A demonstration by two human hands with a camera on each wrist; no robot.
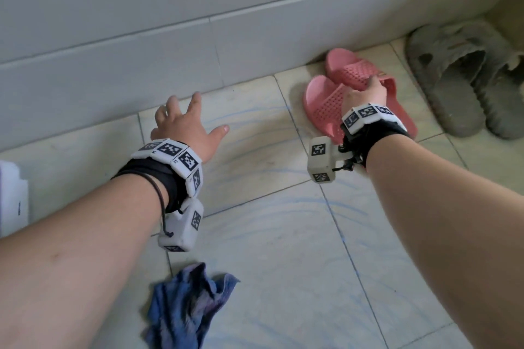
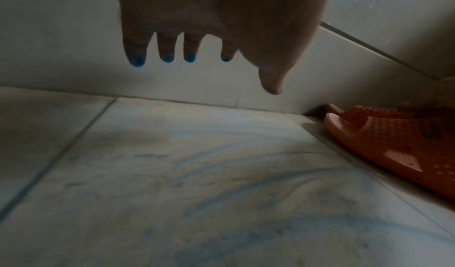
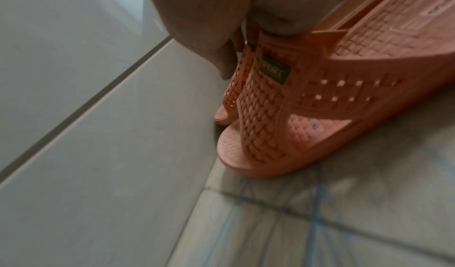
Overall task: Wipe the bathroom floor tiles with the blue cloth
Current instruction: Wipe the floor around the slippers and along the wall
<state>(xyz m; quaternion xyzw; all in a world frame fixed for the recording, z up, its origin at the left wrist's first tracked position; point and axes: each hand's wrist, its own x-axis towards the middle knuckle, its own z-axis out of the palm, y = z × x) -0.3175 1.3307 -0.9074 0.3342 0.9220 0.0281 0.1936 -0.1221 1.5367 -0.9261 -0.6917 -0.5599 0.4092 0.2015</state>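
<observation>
The blue cloth [image 1: 188, 307] lies crumpled on the floor tiles [image 1: 283, 249] near the bottom of the head view, below my left forearm, with neither hand on it. My left hand [image 1: 187, 119] hovers over the tiles near the wall with its fingers spread and holds nothing; its fingertips [image 2: 138, 62] are stained blue. My right hand [image 1: 367, 92] grips the straps of the pink slippers [image 1: 326, 96], pinching both straps [image 3: 261, 70] together. Blue streaks mark the pale floor tiles [image 2: 197, 173].
A pair of grey slippers [image 1: 459, 76] stands by the corner on the right. The tiled wall [image 1: 170, 22] runs along the far side. A white object [image 1: 12, 198] sits at the left edge.
</observation>
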